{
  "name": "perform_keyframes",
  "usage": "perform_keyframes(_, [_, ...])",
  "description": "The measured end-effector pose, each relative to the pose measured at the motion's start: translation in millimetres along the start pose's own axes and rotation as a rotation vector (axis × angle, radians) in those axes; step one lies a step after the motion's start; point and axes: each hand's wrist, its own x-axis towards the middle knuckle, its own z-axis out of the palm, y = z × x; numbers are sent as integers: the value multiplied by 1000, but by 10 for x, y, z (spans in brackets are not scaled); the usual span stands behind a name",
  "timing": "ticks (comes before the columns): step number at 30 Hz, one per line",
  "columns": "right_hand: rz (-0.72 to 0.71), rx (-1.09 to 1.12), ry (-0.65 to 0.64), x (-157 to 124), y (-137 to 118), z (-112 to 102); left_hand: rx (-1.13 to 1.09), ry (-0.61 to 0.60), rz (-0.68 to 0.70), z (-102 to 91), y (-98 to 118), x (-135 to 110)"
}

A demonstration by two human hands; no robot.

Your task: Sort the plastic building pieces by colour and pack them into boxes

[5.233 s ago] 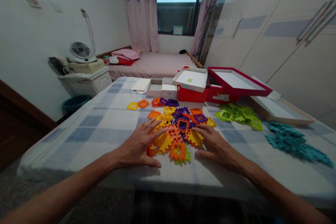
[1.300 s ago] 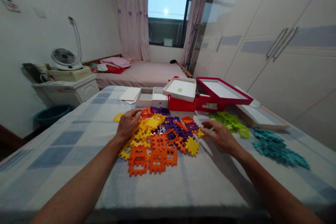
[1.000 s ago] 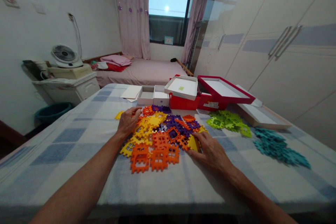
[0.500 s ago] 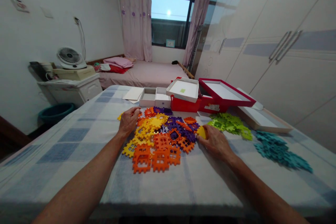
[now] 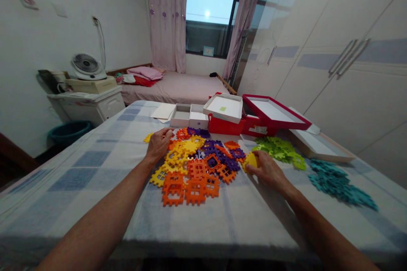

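My right hand (image 5: 269,171) grips a yellow toothed plastic building piece (image 5: 252,159) between thumb and fingers, just right of a mixed pile. At the pile's left side is my left hand (image 5: 159,145), its fingers curled together; whatever they hold, if anything, is hidden. Yellow pieces (image 5: 190,145) lie in the pile's middle and left. Nearest to me are orange window-like pieces (image 5: 195,190), some overlapping. Purple pieces (image 5: 219,152) fill the right and back of it. One yellow piece (image 5: 148,137) shows beyond my left hand.
Lime-green pieces (image 5: 280,150) and teal pieces (image 5: 341,184) form separate heaps on the right of the checked cloth (image 5: 95,169). Behind stand white boxes (image 5: 181,115), a red box (image 5: 224,126), a tilted red-rimmed lid (image 5: 275,112) and a shallow tray (image 5: 321,146).
My right hand has shifted slightly right with the yellow piece, away from the purple pieces. My left hand stays at the pile's left side. The whole view has shifted a little.
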Motion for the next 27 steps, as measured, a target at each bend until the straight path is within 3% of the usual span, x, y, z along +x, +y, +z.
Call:
perform_keyframes(3, [20, -18, 4, 12, -32, 73, 0, -21, -18, -6, 14, -8])
perform_keyframes(8, [0, 40, 206, 34, 20, 140, 14, -11, -18, 3, 11, -4])
perform_keyframes(13, [32, 128, 136, -32, 9, 29, 64, -1, 15, 15, 25, -6])
perform_keyframes(18, [-158, 156, 84, -88, -430, -111, 132, -20, 76, 7, 97, -42])
perform_keyframes(21, [-306, 197, 77, 57, -787, -83, 151, -31, 85, -3, 115, -50])
perform_keyframes(25, [-384, 215, 103, 293, -1150, -25, 161, -23, 76, -8, 96, -41])
perform_keyframes(27, [-466, 180, 7, 304, -1250, -30, 154, -31, 77, -4, 85, -37])
